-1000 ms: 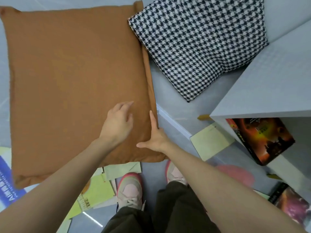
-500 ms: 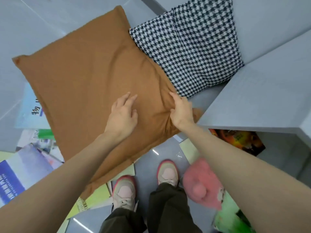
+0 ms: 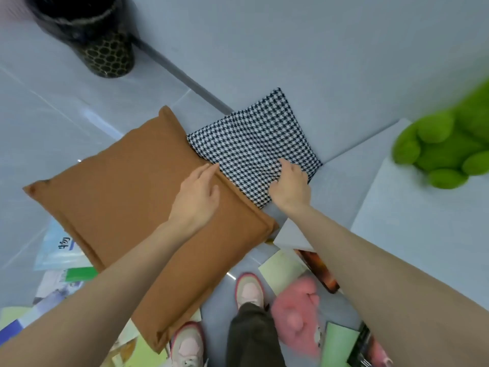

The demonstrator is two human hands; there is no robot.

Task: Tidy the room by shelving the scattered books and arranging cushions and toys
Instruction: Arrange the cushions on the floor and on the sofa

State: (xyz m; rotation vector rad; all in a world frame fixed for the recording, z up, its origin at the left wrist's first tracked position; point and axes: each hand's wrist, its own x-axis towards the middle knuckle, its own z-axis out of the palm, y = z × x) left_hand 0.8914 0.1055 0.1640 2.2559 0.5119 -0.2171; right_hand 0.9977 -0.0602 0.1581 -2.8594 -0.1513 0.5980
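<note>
The rust-brown square fabric cushion [image 3: 119, 197] lies under my left hand [image 3: 197, 197], fingers [image 3: 209, 172] straight and flat near its edge. Just past those fingertips it meets the black-and-white houndstooth fabric cushion [image 3: 254, 144], where my right hand [image 3: 289, 186] rests. I cannot tell whether its fingers pinch the cloth. A pink plush toy [image 3: 296, 308] lies below my right wrist.

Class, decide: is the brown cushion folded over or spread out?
Spread out. The brown cushion shows all four corners and a smooth, uncreased face, and the left hand rests on it with straight fingers.
</note>
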